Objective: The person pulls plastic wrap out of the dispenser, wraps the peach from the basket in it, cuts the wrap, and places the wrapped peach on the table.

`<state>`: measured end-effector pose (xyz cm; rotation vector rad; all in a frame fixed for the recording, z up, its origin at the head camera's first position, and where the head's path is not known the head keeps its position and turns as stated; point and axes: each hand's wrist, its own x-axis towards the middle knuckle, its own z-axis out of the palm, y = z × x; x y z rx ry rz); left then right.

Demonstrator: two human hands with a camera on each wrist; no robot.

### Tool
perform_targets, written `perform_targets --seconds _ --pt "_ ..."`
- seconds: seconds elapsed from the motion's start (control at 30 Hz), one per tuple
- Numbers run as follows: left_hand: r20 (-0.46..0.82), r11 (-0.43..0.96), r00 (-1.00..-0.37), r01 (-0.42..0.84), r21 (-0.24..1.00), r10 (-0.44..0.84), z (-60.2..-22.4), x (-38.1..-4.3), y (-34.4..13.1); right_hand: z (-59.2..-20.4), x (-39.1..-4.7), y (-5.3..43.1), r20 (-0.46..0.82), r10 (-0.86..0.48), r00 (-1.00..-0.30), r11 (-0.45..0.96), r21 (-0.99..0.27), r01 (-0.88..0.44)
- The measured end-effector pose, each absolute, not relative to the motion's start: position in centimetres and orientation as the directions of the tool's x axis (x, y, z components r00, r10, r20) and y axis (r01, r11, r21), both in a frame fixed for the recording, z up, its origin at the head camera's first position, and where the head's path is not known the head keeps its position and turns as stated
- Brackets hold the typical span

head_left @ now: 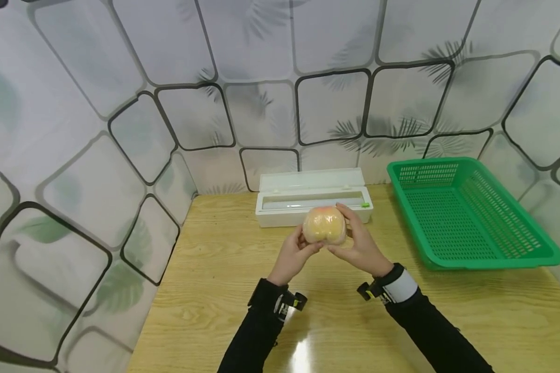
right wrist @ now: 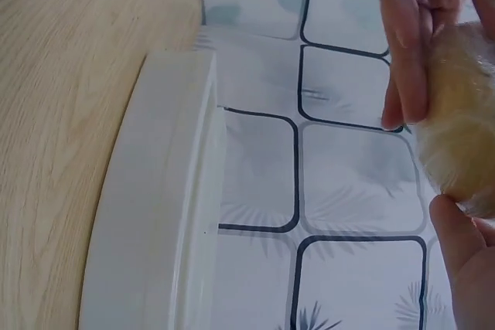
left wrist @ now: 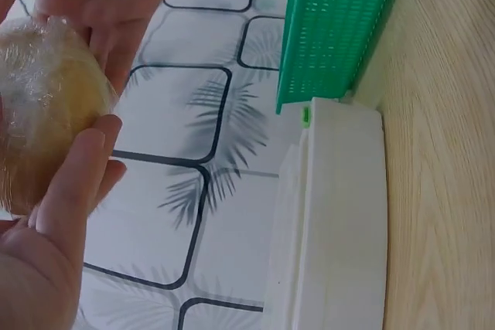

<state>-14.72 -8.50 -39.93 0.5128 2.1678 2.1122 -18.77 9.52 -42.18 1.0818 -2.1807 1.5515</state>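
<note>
Both hands hold up a rounded yellow fruit [head_left: 325,225] with a reddish top, wrapped in clear, glossy plastic film. The left hand [head_left: 295,254] grips its left side, with the thumb at the lower edge. From the other side, the right hand [head_left: 360,248] pinches it with fingers on top and thumb beneath. Wrinkled film shows on the fruit [left wrist: 58,106] in the left wrist view. Just behind the hands stands a white cling film dispenser [head_left: 275,218], its lid [head_left: 310,180] raised and a roll [head_left: 303,203] inside.
A green plastic basket [head_left: 492,261] with perforated sides stands on the right of the wooden table [head_left: 205,274]. A small green slider [head_left: 365,205] sits at the dispenser's right end. Patterned walls [head_left: 261,46] rise behind the table and along its left.
</note>
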Motion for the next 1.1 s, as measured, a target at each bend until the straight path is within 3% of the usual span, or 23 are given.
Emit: perform_targets --seconds 0.13,0.33,0.6,0.73,0.87,0.97,1.1 --pt "0.194 -0.091 -0.948 0.176 0.98 0.251 -40.6 -14.7 -8.7 -41.9 -18.5 9.6 0.566 -0.458 -0.686 0.114 -0.728 -0.676" --pt "0.222 -0.268 -0.95 0.161 0.95 0.219 -42.2 -15.2 -8.5 -42.0 -18.5 8.9 0.609 -0.427 -0.669 0.204 -0.656 -0.727" --pt "0.188 -0.172 -0.964 0.156 0.973 0.187 -43.0 -15.5 -8.4 -42.7 -18.8 9.2 0.709 -0.446 -0.545 0.286 -0.464 -0.838" --pt "0.216 -0.244 -0.955 0.164 0.956 0.205 -42.6 -15.3 -8.8 -42.7 -19.0 9.8 0.7 -0.467 -0.54 0.292 -0.454 -0.842" --pt "0.19 -0.367 -0.963 0.11 0.924 0.19 -42.3 -15.0 -8.9 -42.8 -18.8 9.9 0.678 -0.478 -0.558 0.246 -0.507 -0.826" --pt "0.135 -0.378 -0.982 0.077 0.923 0.13 -42.2 -14.9 -8.7 -42.8 -18.3 9.7 0.651 -0.492 -0.578 0.046 -0.644 -0.764" --pt "0.164 -0.387 -0.983 0.118 0.915 0.086 -42.4 -14.7 -8.2 -42.5 -17.6 9.2 0.535 -0.449 -0.715 -0.169 -0.837 -0.52"
